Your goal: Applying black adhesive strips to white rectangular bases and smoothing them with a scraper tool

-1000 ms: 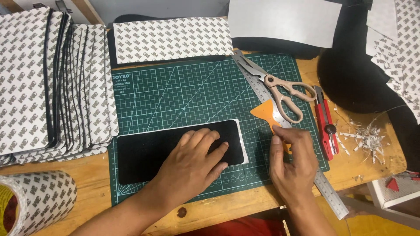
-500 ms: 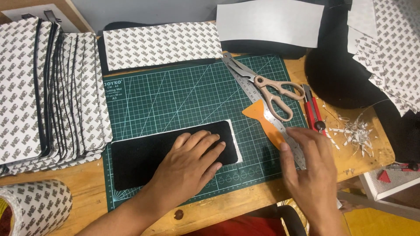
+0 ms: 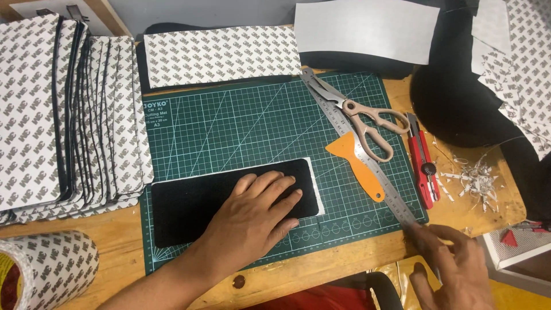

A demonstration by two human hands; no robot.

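One pair of scissors (image 3: 367,117), one steel ruler (image 3: 359,150) and one orange scraper (image 3: 356,163). One red utility knife (image 3: 422,163), one green cutting mat (image 3: 229,123), two hands.

My one camera sits on my head, looking steeply down and close at the green cutting mat (image 3: 252,126) mid-frame; my left hand (image 3: 252,221) enters from the bottom edge, my right hand (image 3: 453,264) at lower right.
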